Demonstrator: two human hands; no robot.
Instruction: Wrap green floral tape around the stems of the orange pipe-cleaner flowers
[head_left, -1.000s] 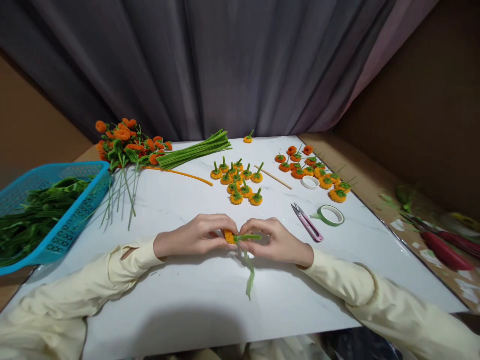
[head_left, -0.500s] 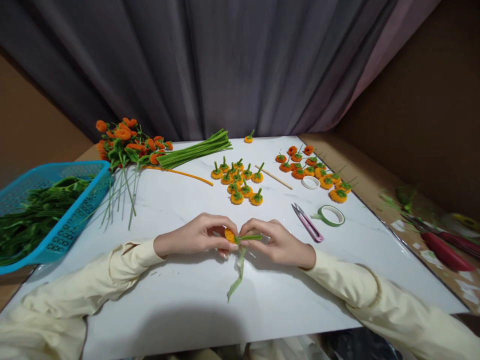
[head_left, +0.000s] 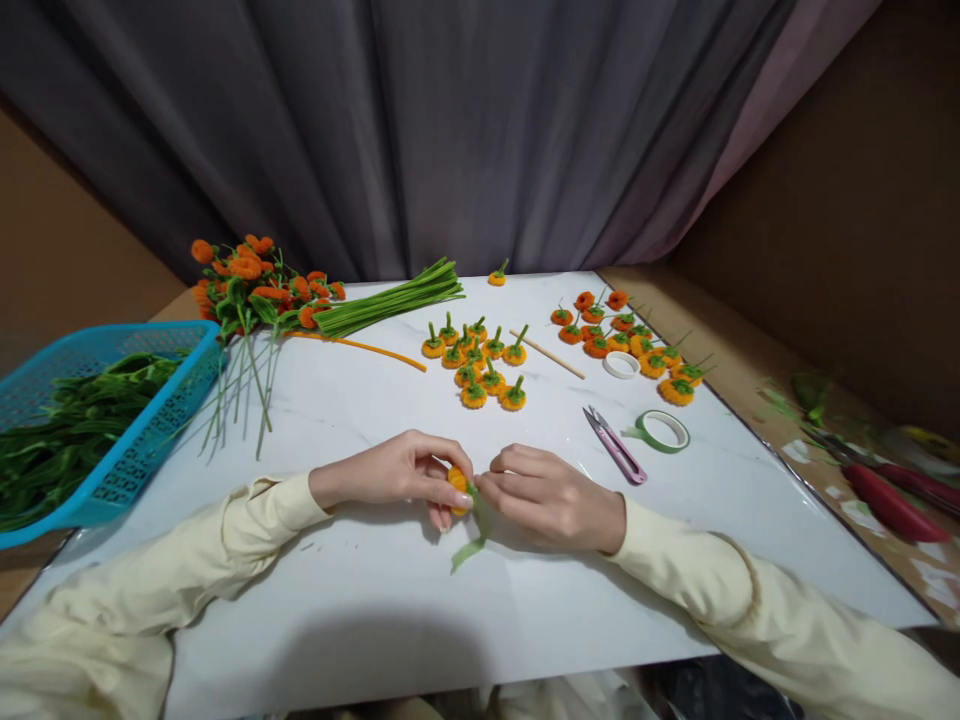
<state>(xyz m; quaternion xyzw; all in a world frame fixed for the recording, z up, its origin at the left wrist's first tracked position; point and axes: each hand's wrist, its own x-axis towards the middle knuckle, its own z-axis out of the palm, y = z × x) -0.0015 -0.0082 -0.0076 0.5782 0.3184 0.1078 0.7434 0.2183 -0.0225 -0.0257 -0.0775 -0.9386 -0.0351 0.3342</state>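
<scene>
My left hand (head_left: 409, 475) pinches a small yellow-orange pipe-cleaner flower (head_left: 457, 488) between thumb and fingers, its head turned to the left. Close beside it, my right hand (head_left: 551, 495) is closed at the flower's base, where the green stem runs in among the fingers and is hidden. A loose strip of pale green floral tape (head_left: 478, 535) hangs from the base down between both hands. Beyond the hands stand several finished-looking yellow flower heads (head_left: 474, 397) with short green stems pointing up. Pink thread snips (head_left: 616, 447) and a roll of green tape (head_left: 663, 431) lie right of my right hand.
On the left is a blue basket (head_left: 142, 450) of green leaves. Behind it lie orange flowers (head_left: 246, 268) and a bundle of green stems (head_left: 390, 300). A thin stick (head_left: 551, 356), a white ring (head_left: 621, 365) and more flower heads (head_left: 676, 391) are at right, with red-handled pliers (head_left: 892, 500) beyond.
My right hand has turned and its fingers have curled over the stem, which stuck out before. The hanging tape has shifted and its lower end sits higher. My left hand has barely moved.
</scene>
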